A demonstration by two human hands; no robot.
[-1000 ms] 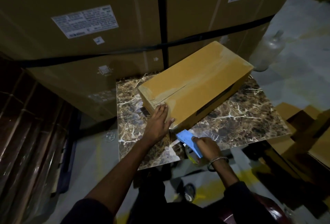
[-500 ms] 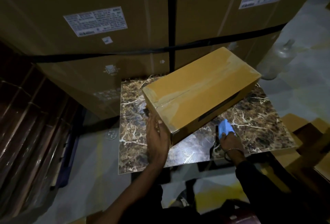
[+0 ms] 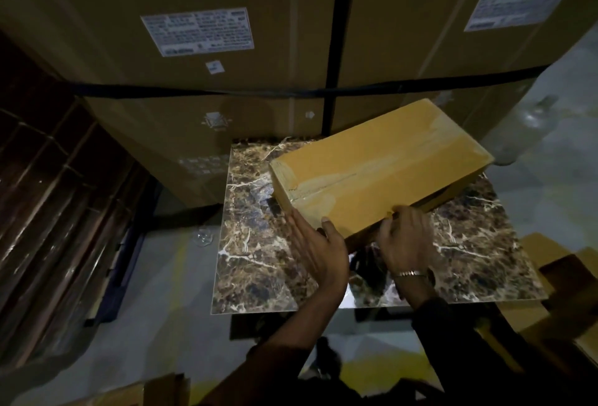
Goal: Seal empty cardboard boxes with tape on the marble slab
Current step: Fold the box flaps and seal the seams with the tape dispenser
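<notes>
Between the two sets of fingers, a long cardboard box [image 3: 382, 166] is sitting skewed across the marble slab [image 3: 259, 260], its taped top seam facing up and its far end overhanging the slab's far right edge. The left hand [image 3: 318, 248] is lying nearly flat against the near end face, fingers [image 3: 299, 224] extended and the thumb touching the top edge. The right hand [image 3: 406, 237] is curling its fingers [image 3: 404, 213] around the near lower corner of the long side, gripping the box there. Neither hand is holding a tape dispenser, and none is showing in view.

Risk, as a judgement: both hands are working at one end only, so the box may pivot or slip off the slab if lifted or turned, since the polished stone is offering little friction. Pressure at the corner may also crease the thin board or lift the tape.

Materials: the box is matte tan cardboard, rectangular, with glossy clear tape over the centre seam and end. The slab is square, brown, white-veined and reflective. Beyond the fingers, large strapped cartons [image 3: 226, 66] with white labels are standing like a wall.
</notes>
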